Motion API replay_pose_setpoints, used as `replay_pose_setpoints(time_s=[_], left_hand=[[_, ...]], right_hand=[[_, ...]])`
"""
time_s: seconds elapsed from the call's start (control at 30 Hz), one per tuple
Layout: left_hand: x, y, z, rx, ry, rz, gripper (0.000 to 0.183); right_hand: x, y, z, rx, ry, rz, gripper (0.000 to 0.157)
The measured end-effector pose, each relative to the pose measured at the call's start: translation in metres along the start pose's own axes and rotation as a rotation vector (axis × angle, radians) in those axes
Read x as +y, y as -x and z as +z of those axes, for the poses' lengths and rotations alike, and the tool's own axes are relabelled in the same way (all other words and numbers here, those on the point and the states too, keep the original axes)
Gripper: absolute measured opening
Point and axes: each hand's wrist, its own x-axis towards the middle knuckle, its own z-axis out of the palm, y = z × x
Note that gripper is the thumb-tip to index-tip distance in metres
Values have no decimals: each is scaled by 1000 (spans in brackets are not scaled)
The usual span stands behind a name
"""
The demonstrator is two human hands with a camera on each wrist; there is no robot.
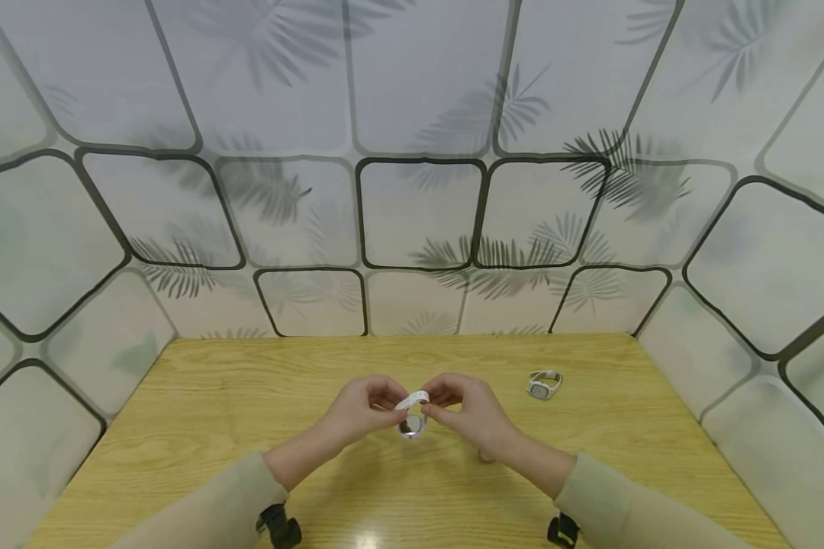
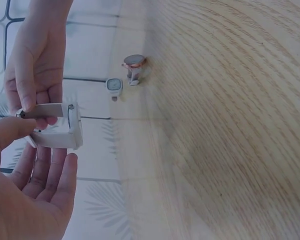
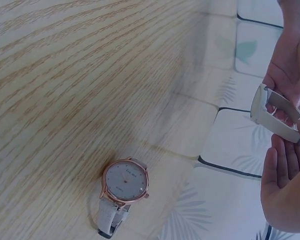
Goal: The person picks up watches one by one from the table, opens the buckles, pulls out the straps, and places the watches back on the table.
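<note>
A white wristwatch (image 1: 412, 425) is held up over the middle of the table, its face hanging below and its strap looped above. My left hand (image 1: 362, 408) pinches one side of the strap between thumb and fingers. On the other side, my right hand (image 1: 474, 412) pinches the strap too. In the left wrist view the strap ends meet near both thumbs at the buckle, and the white watch case (image 2: 76, 126) faces away from the fingers. Whether the buckle is fastened, I cannot tell.
Another white watch (image 1: 544, 386) with a squarish face lies on the wooden table (image 1: 261, 374) at the right. A rose-gold watch (image 3: 125, 180) with a pale strap sits near my right forearm, mostly hidden in the head view. Patterned fabric walls (image 1: 419, 213) enclose the table's back and sides.
</note>
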Motion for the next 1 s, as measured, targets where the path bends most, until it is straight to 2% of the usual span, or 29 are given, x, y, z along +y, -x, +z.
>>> replay_pose_setpoints(time_s=[0.23, 0.6, 1.0], left_hand=[[1, -3, 0, 19, -5, 4, 20], [6, -3, 1, 19, -22, -3, 17], [8, -1, 2, 13, 12, 10, 19]], right_hand=[[1, 0, 0, -6, 0, -23, 14], [-1, 0, 0, -23, -6, -28, 16], [-1, 1, 0, -16, -6, -30, 15]])
